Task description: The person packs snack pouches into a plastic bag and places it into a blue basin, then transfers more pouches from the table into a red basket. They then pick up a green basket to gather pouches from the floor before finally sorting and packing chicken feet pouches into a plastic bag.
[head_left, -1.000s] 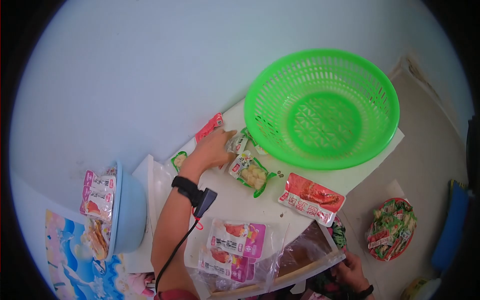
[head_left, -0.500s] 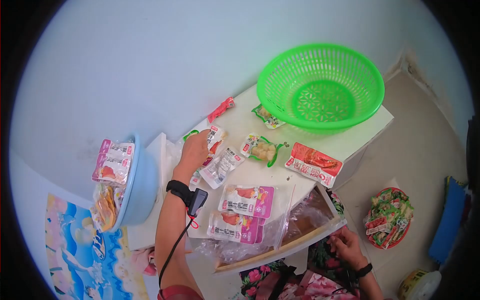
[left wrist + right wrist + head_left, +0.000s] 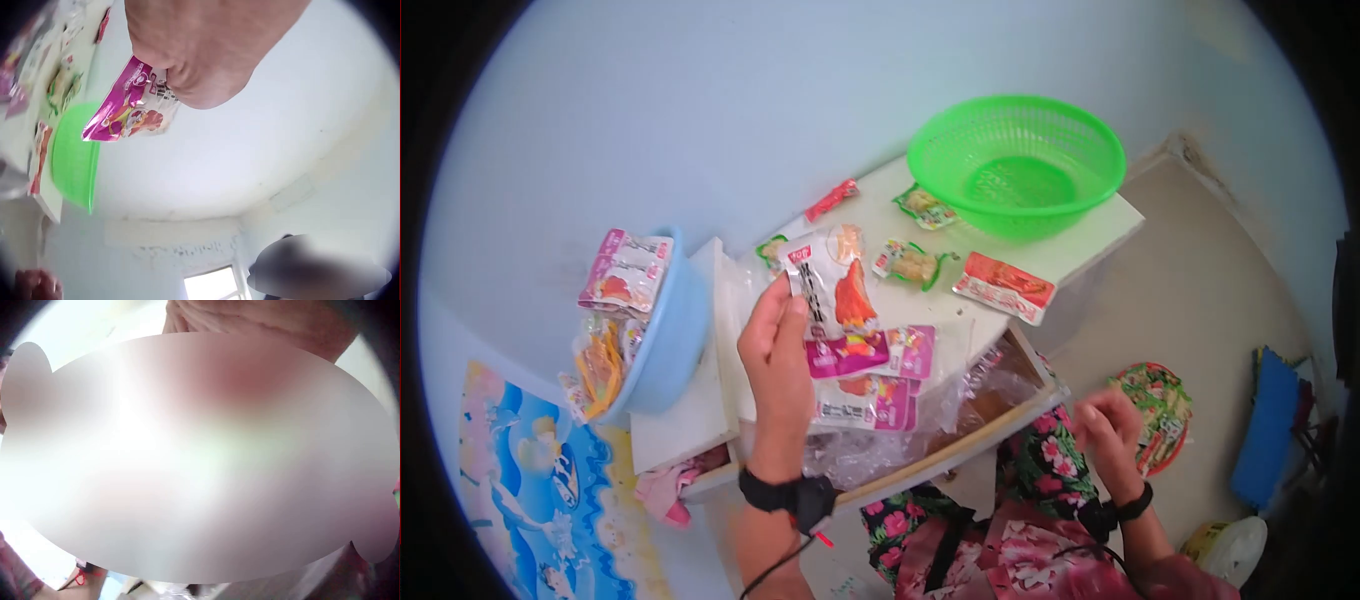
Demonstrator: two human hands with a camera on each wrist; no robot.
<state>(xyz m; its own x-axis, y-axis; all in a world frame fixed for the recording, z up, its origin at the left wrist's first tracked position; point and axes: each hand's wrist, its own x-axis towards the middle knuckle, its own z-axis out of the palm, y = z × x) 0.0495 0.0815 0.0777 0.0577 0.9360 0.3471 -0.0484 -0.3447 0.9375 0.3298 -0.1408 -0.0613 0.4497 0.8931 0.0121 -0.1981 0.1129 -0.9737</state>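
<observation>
In the head view the left hand [image 3: 778, 360] holds a white and purple food packet [image 3: 830, 285] by its edge, raised above the table, thumb against it. The left wrist view shows the same hand [image 3: 206, 50] and the packet's purple end [image 3: 112, 115]. Below the packet, similar purple and white packets [image 3: 855, 402] lie at the table's front. The right hand [image 3: 1105, 435] hangs with loosely curled fingers beside the drawer, holding nothing. In the right wrist view most is blurred, with part of that hand [image 3: 250, 319] at the top.
A green basket [image 3: 1015, 215] stands on the white table [image 3: 1090, 228]. Nearby lie a red packet [image 3: 1007, 285], green-edged packets [image 3: 912, 264] and a small red packet [image 3: 832, 200]. The drawer [image 3: 960, 455] is pulled out. A blue tub [image 3: 675, 345] holds packets; a filled container [image 3: 1165, 420] is on the floor.
The left hand has lifted a packet from among those on the table and brought it nearer the body. The right hand has risen slightly. The head view has shifted.
</observation>
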